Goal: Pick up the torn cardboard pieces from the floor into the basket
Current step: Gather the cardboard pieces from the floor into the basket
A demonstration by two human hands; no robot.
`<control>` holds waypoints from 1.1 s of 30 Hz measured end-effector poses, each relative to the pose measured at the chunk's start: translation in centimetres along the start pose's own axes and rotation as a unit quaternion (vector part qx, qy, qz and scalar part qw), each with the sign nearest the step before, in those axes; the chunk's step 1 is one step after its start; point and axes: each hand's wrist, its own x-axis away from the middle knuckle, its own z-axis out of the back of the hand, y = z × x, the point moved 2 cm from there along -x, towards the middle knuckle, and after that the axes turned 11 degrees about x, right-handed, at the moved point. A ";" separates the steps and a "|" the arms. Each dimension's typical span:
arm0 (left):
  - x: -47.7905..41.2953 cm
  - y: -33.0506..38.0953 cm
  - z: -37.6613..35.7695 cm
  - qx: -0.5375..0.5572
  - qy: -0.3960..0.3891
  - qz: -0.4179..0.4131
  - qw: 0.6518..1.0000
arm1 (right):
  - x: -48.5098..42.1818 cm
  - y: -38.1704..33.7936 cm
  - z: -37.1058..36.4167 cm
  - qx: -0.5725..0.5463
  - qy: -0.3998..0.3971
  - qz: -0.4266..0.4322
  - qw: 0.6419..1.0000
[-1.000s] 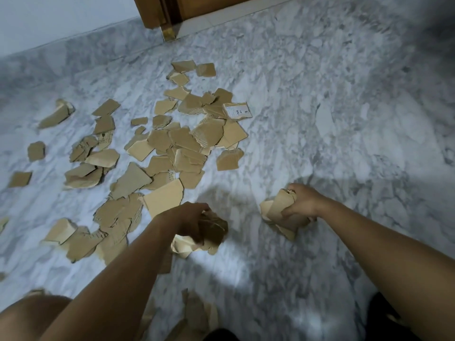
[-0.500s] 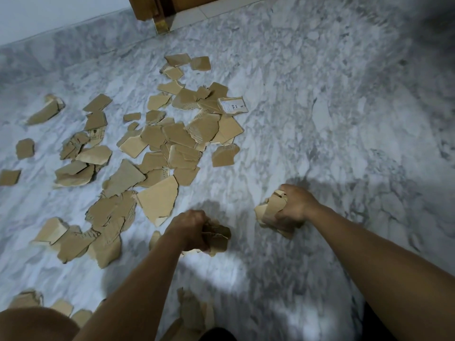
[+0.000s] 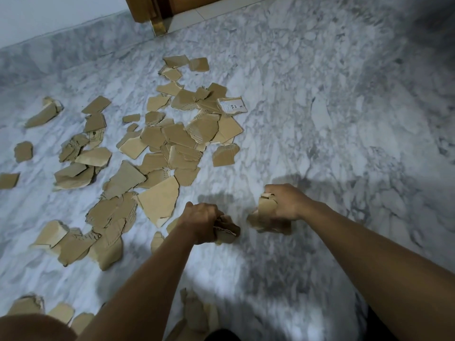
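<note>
Several torn brown cardboard pieces (image 3: 157,148) lie scattered on the marble floor (image 3: 320,119), mostly to the left and ahead of me. My left hand (image 3: 199,221) grips a crumpled bunch of cardboard (image 3: 227,230) just above the floor. My right hand (image 3: 285,201) grips another bunch of cardboard pieces (image 3: 266,212), a little to the right. One large piece (image 3: 160,200) lies just left of my left hand. A piece with a white label (image 3: 231,105) sits at the far side of the pile. No basket is in view.
A wooden door frame (image 3: 157,11) and a pale wall (image 3: 49,13) stand at the far side. More cardboard scraps (image 3: 194,313) lie near my knees at the bottom edge. My knee (image 3: 32,328) fills the lower left corner.
Both hands, each holding its bunch of cardboard, have drawn closer together and slightly away from me. The view has shifted a little.
</note>
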 end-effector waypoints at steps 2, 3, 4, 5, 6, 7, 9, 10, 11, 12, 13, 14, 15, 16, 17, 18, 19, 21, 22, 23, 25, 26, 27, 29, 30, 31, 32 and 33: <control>-0.1 0.2 0.2 0.002 0.001 0.002 1.000 | 0.1 -0.9 0.1 0.023 -0.007 0.011 1.000; -0.1 0.2 0.3 0.001 0.000 0.004 1.000 | 0.0 -1.2 0.3 0.033 -0.011 0.009 0.999; -0.2 0.4 0.4 0.000 -0.003 0.008 1.000 | 0.0 -1.5 0.5 0.043 -0.014 0.005 0.999; -0.3 0.5 0.5 -0.001 -0.006 0.011 1.000 | 0.0 -1.7 0.7 0.050 -0.017 0.000 0.999; -0.3 0.5 0.4 0.001 -0.008 0.015 1.000 | 0.0 -1.9 0.8 0.055 -0.020 -0.003 0.998; -0.4 0.5 0.4 0.003 -0.010 0.020 1.000 | 0.0 -2.0 0.9 0.057 -0.023 -0.005 0.998; -0.3 0.3 0.1 0.017 -0.007 0.026 0.999 | -0.2 -1.9 0.8 0.051 -0.027 -0.010 0.998; -0.3 0.0 -0.1 0.033 -0.006 0.032 0.999 | -0.3 -1.8 0.7 0.042 -0.027 -0.013 0.999; -0.2 -0.3 -0.2 0.056 -0.006 0.040 0.998 | -0.4 -1.6 0.5 0.029 -0.026 -0.017 0.999; -0.1 -0.7 -0.4 0.087 -0.005 0.050 0.995 | -0.5 -1.4 0.3 0.017 -0.027 -0.020 0.999; 0.0 -1.0 -0.4 0.129 -0.002 0.062 0.990 | -0.6 -1.1 0.0 0.006 -0.030 -0.022 0.999; 0.1 -1.4 -0.4 0.177 0.003 0.074 0.981 | -0.6 -0.8 -0.2 -0.005 -0.031 -0.023 0.999; 0.2 -1.7 -0.2 0.220 0.009 0.083 0.972 | -0.6 -0.5 -0.3 -0.016 -0.033 -0.024 0.999; 0.2 -2.0 0.0 0.254 0.017 0.090 0.963 | -0.6 -0.1 -0.2 -0.027 -0.034 -0.023 0.999; 0.2 -2.3 0.4 0.277 0.027 0.094 0.956 | -0.4 0.5 0.0 -0.039 -0.033 -0.022 0.998; 0.3 -2.5 1.1 0.294 0.037 0.093 0.951 | -0.4 1.2 0.4 -0.055 -0.025 -0.024 0.998; 0.3 -2.6 1.7 0.304 0.044 0.090 0.947 | -0.1 2.2 0.8 -0.079 -0.007 -0.036 0.996; -0.1 -2.7 2.9 0.322 0.059 0.086 0.941 | 0.6 4.3 2.2 -0.128 0.065 -0.081 0.986; -0.4 -2.6 3.5 0.332 0.068 0.088 0.937 | 1.1 5.4 3.0 -0.141 0.110 -0.107 0.978; -0.7 -2.5 4.1 0.344 0.079 0.089 0.931 | 1.5 6.3 3.7 -0.151 0.142 -0.132 0.969; -1.6 -2.3 5.0 0.373 0.097 0.095 0.918 | 2.3 7.5 4.8 -0.175 0.144 -0.154 0.962; -2.0 -2.2 5.3 0.381 0.103 0.095 0.914 | 2.7 7.4 5.0 -0.185 0.118 -0.147 0.964; -2.3 -2.0 5.6 0.383 0.106 0.092 0.913 | 3.0 7.1 4.9 -0.179 0.082 -0.133 0.971; -2.7 -1.1 6.2 0.381 0.101 0.078 0.916 | 3.2 5.8 3.8 -0.119 0.020 -0.090 0.989; -2.7 -0.7 6.3 0.381 0.095 0.075 0.917 | 3.1 5.0 2.9 -0.099 0.003 -0.071 0.992; -2.7 -0.5 6.2 0.376 0.088 0.077 0.919 | 2.9 4.2 1.8 -0.100 -0.008 -0.060 0.993; -2.9 -0.4 6.0 0.370 0.083 0.079 0.922 | 2.6 3.6 0.7 -0.105 -0.012 -0.055 0.993; -2.9 -0.5 5.8 0.366 0.080 0.082 0.924 | 2.3 3.1 -0.1 -0.103 -0.003 -0.054 0.993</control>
